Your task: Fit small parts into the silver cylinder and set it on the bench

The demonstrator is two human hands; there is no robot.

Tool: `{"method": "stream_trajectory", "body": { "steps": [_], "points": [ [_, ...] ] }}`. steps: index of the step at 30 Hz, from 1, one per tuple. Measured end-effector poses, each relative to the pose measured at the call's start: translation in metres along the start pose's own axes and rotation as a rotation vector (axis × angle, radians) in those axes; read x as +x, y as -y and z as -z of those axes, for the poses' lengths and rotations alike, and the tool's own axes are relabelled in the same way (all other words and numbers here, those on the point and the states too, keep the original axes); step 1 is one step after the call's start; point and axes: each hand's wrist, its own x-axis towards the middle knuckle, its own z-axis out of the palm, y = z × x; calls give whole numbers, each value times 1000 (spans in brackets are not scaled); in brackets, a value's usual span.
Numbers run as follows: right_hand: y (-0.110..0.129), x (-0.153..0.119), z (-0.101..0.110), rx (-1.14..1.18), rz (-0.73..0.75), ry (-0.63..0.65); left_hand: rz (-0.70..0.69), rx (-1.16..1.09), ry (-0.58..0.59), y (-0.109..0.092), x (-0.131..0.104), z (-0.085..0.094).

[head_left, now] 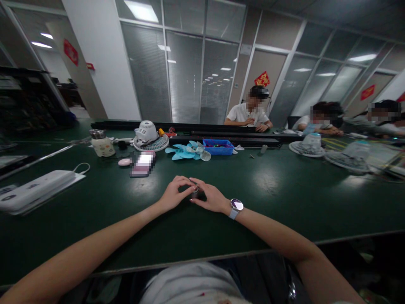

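Note:
A small grey metallic cylinder (195,193) stands on the green table (177,236) between my two hands. My left hand (177,193) curls around its left side, with the thumb and fingers pressed on it near the top. From the right, my right hand (211,196) wraps about the same part, index finger over the top and thumb low in front. A thin dark piece shows by the fingertips at the top; what it is cannot be made out. A watch (236,205) is on my right wrist.
Behind my hands lie light-blue fan blades (186,150), a blue tray (218,147) of small parts, a phone (143,164) and a white fan housing (147,133). A patterned jar (103,145) and white power strip (41,188) are left. People sit across the table.

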Motion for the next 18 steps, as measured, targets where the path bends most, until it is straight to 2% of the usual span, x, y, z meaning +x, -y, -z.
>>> {"method": "stream_trajectory", "body": {
  "steps": [10,18],
  "points": [
    [0,0,-1,-57,8,3,-46,79,-60,-4,1,2],
    [1,0,-2,-79,30,-3,-181,215,-54,2,4,11]
  ]
}}
